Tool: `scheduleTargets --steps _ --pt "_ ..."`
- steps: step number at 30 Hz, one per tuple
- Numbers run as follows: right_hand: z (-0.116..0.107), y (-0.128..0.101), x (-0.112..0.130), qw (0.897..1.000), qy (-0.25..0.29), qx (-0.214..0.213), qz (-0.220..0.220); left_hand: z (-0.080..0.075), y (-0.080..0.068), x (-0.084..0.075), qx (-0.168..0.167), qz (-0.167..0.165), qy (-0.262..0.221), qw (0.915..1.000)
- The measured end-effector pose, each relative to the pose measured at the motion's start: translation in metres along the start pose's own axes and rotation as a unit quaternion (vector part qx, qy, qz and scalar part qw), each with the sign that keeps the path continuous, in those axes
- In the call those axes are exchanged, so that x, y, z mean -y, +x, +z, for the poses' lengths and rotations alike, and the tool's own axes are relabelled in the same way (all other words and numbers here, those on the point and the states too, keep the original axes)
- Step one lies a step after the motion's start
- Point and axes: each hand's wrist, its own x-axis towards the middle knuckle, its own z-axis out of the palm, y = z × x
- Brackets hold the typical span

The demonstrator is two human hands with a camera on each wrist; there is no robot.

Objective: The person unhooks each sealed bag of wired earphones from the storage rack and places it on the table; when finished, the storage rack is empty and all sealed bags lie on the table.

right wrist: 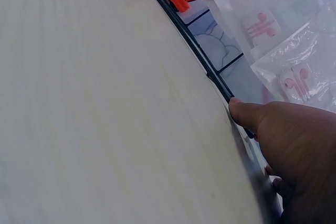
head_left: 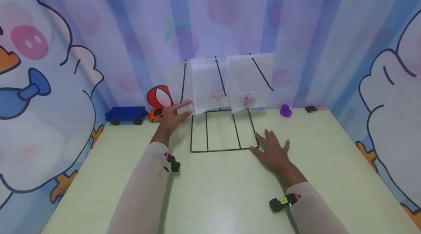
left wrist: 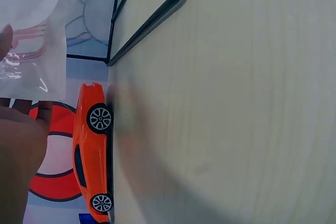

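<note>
Sleeved forearms with wrist straps sit nearest the lens, both reaching over the pale green surface [head_left: 210, 190]. Right hand [head_left: 273, 150] lies flat, fingers straight and spread, at the near right corner of the black wire rack [head_left: 215, 150]; the right wrist view shows a fingertip against the rack's base bar. Left hand [head_left: 172, 115] reaches to the rack's left side, fingers mostly straight, tips touching the lower corner of the left clear packet [head_left: 208, 88]; whether it actually pinches the packet I cannot tell. Two packets hang on the rack's prongs already, left one and right packet [head_left: 248, 86], each holding pink earphones. Third prong, far right, looks bare. Judging by that, hanging is mostly done; the left packet seems to be getting adjusted or checked. Orange toy car [head_left: 156, 114], blue truck [head_left: 126, 114], purple knob [head_left: 285, 110] sit along the back edge.
</note>
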Motion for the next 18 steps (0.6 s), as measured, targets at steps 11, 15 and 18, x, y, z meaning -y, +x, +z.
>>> scheduleTargets --steps 11,15,18 --pt "-0.001 -0.002 0.002 1.0 0.0 -0.001 0.001 -0.005 -0.007 0.008 -0.041 0.044 0.005 0.9982" --pt "-0.001 -0.002 0.002 1.0 0.0 0.0 0.001 -0.009 -0.012 0.012 -0.054 0.058 0.015 0.9967" --pt "0.0 -0.002 0.001 1.0 0.0 0.0 0.0 -0.011 -0.017 0.012 -0.059 0.058 0.018 0.9964"
